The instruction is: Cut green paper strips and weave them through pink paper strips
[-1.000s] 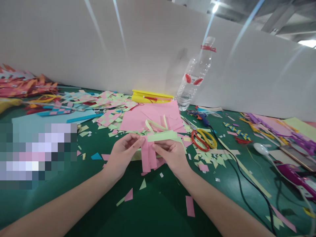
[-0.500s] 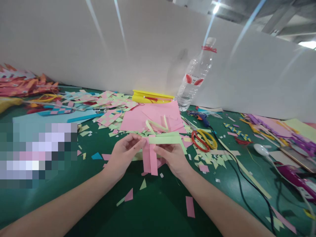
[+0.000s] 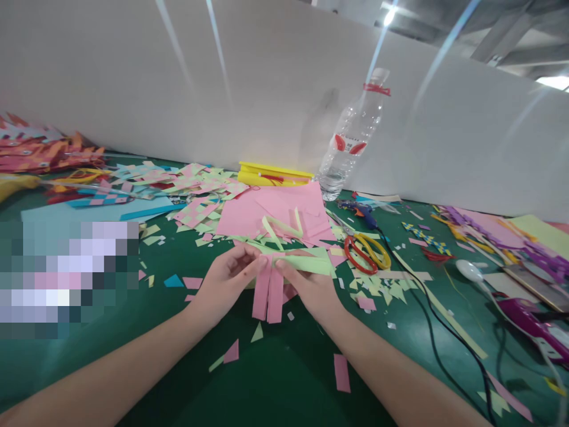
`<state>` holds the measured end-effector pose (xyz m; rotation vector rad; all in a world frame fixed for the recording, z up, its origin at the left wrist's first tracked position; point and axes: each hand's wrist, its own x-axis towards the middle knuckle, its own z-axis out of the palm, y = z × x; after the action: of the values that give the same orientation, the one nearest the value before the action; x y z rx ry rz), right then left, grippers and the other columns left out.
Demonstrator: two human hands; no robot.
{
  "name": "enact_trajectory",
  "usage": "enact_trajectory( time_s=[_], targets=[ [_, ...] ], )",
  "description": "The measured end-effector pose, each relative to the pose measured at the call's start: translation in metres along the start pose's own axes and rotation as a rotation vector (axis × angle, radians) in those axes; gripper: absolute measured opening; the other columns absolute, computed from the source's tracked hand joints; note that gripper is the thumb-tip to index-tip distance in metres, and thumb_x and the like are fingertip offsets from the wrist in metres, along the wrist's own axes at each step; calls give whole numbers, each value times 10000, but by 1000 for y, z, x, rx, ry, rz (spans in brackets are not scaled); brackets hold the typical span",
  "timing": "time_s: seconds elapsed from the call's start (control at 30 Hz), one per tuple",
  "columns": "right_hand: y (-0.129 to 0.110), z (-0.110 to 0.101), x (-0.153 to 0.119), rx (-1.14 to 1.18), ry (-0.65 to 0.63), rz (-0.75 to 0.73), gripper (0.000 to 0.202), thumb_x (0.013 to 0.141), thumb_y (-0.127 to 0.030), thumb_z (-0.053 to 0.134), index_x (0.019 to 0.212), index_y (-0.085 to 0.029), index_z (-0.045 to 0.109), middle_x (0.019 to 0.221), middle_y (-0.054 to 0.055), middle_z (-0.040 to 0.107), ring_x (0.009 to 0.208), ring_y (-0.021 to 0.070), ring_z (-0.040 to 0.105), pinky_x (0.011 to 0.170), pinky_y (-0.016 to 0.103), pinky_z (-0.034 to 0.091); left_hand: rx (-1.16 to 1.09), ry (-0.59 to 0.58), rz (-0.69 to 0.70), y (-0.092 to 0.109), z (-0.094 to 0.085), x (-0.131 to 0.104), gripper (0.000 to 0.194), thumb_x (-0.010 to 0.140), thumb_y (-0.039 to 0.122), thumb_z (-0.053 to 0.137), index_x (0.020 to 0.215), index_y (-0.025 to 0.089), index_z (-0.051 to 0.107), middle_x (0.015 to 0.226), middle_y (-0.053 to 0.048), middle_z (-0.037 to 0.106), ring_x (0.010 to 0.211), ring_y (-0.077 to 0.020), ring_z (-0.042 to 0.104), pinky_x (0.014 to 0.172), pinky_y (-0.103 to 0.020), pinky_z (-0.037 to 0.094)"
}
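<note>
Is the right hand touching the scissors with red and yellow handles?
Apart. The head view shows green tabletop and paper scraps between the right hand and the scissors.

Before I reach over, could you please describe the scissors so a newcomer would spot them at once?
Find the clear bottle by the wall. Nearer on the green table, right of the right hand, lie the scissors; one handle is red, the other yellow, unlike the blue glue gun nearby.

Nothing legible in view: label (image 3: 349,144) on the clear plastic bottle (image 3: 359,120), white between two red patches, bears small dark marks, too tiny and blurred to make out as letters, numbers or a brand.
</note>
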<state>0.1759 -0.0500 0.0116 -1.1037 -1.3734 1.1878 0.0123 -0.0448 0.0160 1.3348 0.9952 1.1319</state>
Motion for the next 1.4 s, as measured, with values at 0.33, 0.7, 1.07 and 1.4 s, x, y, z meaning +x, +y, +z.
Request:
enact_trajectory(
  time_s=[0.33,0.7,1.07,1.4],
  targets=[
    [1,1,-2,-172,19,-193,165,808,-357,592,807,-207,658,746,5,654,673,140,624,613,265,541,135,-68,14,1,-1,-5,346,824,432,563,1080,199,556,876,-40,637,827,-196,617,677,-275,508],
    [0,1,-3,-90,55,-212,167,817,-317,576,733,-194,650,683,7,669,650,146,643,584,253,533,270,13,127,-2,-4,-4,251,850,420,528,960,204,596,795,-11,614,680,-137,584,558,-209,455],
    [-4,3,-5,-125,33,-170,165,810,-329,579,793,-207,689,729,18,694,727,166,660,671,280,540,377,-38,218,-1,-2,-4,278,847,396,527,1066,224,543,992,-38,590,896,-191,578,716,-259,481],
    [-5,1,-6,-202,29,-199,236,812,-340,567,651,-178,627,615,12,605,600,139,570,562,257,486,364,-32,221,-3,-2,-4,230,818,392,567,968,219,589,958,-48,622,830,-189,594,668,-255,492]
  ],
)
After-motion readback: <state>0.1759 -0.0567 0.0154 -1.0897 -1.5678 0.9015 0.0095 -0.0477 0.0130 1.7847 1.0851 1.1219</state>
